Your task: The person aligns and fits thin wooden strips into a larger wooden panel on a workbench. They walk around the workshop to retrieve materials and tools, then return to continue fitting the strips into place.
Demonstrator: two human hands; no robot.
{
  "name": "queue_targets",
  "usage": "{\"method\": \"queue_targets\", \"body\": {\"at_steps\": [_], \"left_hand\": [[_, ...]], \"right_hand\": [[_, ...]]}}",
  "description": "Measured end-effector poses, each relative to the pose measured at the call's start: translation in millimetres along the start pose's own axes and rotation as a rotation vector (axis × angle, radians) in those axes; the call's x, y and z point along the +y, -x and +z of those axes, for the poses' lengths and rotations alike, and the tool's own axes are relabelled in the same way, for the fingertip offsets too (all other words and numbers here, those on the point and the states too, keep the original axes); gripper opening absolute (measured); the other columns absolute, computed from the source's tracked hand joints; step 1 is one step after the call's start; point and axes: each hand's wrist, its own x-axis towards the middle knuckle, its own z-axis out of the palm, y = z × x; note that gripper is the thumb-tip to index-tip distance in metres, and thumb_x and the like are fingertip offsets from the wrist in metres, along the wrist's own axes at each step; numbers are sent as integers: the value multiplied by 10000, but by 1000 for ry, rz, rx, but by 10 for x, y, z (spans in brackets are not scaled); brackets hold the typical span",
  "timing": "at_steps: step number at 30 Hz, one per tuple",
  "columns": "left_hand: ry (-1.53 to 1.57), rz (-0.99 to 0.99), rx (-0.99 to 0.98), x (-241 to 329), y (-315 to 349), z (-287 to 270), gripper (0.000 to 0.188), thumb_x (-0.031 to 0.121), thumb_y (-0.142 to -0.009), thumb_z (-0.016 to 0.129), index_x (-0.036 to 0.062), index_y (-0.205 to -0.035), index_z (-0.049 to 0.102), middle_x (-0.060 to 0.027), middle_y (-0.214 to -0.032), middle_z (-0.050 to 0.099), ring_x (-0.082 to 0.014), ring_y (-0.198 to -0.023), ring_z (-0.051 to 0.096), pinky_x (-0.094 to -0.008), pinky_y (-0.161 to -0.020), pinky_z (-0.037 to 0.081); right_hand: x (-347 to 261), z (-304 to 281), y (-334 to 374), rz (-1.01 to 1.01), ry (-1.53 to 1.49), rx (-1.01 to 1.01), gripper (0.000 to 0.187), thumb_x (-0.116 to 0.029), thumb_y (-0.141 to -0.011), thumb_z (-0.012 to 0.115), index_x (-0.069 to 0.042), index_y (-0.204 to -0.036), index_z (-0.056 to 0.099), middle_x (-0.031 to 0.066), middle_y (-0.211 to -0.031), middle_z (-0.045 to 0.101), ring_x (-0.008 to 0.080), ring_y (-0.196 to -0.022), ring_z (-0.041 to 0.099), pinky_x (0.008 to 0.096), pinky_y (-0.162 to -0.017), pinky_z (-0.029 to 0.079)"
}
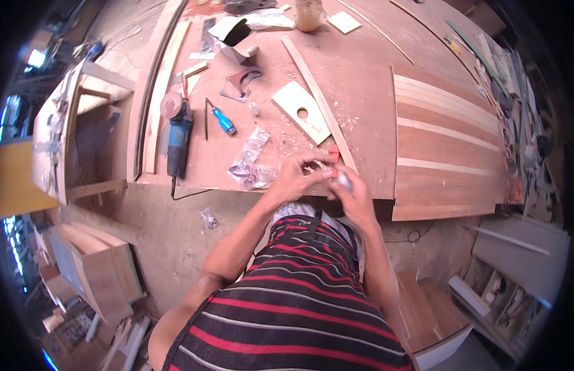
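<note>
Near the front edge of the surface (375,139), your right hand (355,195) is closed around a small whitish-blue tube (344,181). Just beside it, your left hand's (304,175) fingers curl into a loop, tips at a small red piece (333,173); whether they grip it, you cannot tell. Beyond, a wooden strip (312,84) lies beside a pale board (294,105) with 1 round hole. Crumpled plastic packaging (253,154) lies leftward.
</note>
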Motion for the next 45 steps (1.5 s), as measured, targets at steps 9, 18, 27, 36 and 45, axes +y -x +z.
{"method": "queue_targets", "body": {"at_steps": [9, 18, 27, 36, 45], "left_hand": [[-477, -3, 757, -517, -154, -437, 407, 241, -808, 827, -26, -1066, 659, -96, -911, 659, -159, -789, 615, -302, -714, 513], [-6, -429, 250, -874, -93, 1241, 460, 288, -915, 736, -67, -1152, 566, -142, -873, 696, -210, -691, 720, -301, -574, 585], [216, -272, 271, -1152, -40, 1611, 377, 22, -935, 644, -10, -1241, 427, -102, -954, 640, -249, -824, 714, -385, -761, 638], [189, -26, 386, -763, 839, 2297, 459, -65, -875, 675, 23, -1227, 394, -231, -1137, 655, -345, -1018, 698, -408, -888, 591], [288, -23, 530, -942, 1393, 2046, 203, -42, -853, 710, 23, -1004, 591, -141, -1077, 677, -316, -1150, 647, -369, -982, 503]], "right_hand": [[712, -875, 705, -23, -254, 287, 217, -214, -1031, 551, -5, -1070, 593, 26, -793, 615, 105, -693, 602, 265, -638, 503], [1032, -1660, 1386, 198, 49, 366, 203, -210, -906, 727, -20, -978, 740, 4, -616, 600, 50, -444, 480, 231, -409, 365], [1944, -2229, 2194, 209, -384, 771, 439, -369, -970, 654, 33, -1145, 681, 93, -903, 678, 61, -543, 496, 216, -494, 387], [2089, -2878, 1649, 132, -759, 953, 489, -436, -936, 693, -52, -1226, 609, 42, -894, 619, 48, -499, 421, 216, -449, 324], [2241, -3089, 1404, 189, -859, 930, 245, -341, -903, 754, -182, -951, 574, -59, -681, 445, 70, -515, 430, 259, -465, 342]]}}
